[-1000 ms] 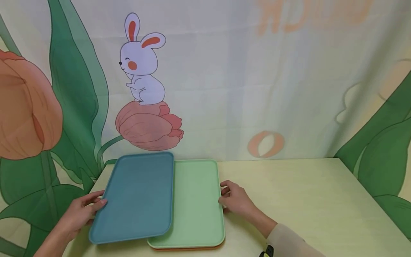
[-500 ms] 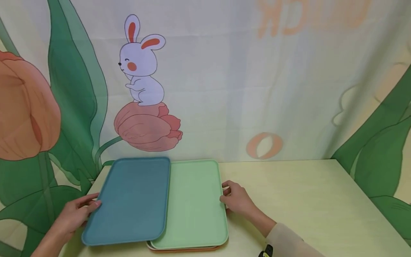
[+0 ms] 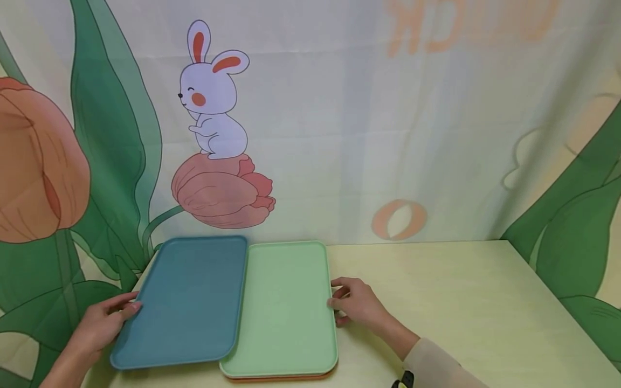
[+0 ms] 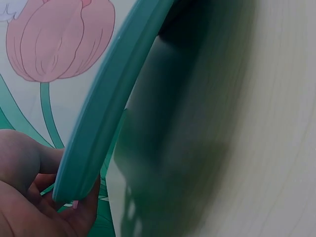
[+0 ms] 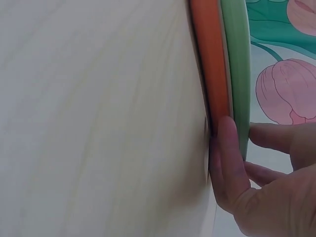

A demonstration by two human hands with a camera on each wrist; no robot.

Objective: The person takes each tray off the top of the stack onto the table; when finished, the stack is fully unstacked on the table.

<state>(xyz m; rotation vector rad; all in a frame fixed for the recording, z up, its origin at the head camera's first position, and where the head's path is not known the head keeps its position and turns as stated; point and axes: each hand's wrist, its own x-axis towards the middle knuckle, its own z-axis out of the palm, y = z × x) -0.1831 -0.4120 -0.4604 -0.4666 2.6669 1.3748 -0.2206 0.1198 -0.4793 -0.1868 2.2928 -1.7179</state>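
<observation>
A left hand (image 3: 99,326) pinches the outer rim of a blue tray (image 3: 181,302) just left of a green tray (image 3: 286,307), whose right edge the right hand (image 3: 360,302) grips, above an orange tray (image 5: 210,59). All look light, stiff, slick, best held by rims. Orange lettering (image 3: 406,31) behind the green tray is too faint to read.

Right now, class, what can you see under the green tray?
Under the green tray, an orange rim shows, with a thin pale strip between them; most of what lies beneath is covered.
</observation>
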